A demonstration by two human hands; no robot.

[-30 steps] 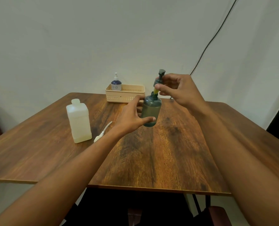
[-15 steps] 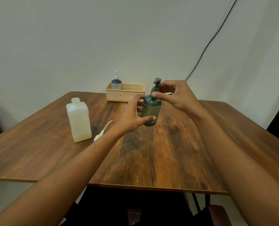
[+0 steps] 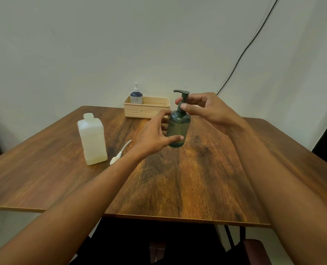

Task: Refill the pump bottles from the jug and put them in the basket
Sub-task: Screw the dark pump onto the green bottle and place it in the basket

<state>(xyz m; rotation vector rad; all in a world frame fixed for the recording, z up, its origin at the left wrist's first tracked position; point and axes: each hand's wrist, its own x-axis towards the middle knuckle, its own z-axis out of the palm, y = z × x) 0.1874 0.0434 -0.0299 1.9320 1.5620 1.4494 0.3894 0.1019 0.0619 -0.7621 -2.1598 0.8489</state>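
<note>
Wooden table [image 3: 197,188] is carrying everything. White jug [image 3: 92,139] is standing at left with its cap off, and the cream basket [image 3: 147,109] is sitting at the far edge. Left hand [image 3: 153,136] is gripping the green pump bottle [image 3: 178,129] round its body, upright over mid-table. Right hand [image 3: 206,109] is pinching its pump collar. Small blue bottle [image 3: 136,96] is standing in the basket's left end. Loose white pump [image 3: 118,156] is lying just beside the jug.

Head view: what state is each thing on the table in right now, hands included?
green pump bottle: upright, pump seated in its neck, held by both hands.
left hand: grips the bottle's body.
right hand: pinches the pump collar.
jug: upright, cap off.
white pump: lying loose beside the jug.
blue bottle: upright in the basket, pump on.
basket: holds only the blue bottle.
</note>
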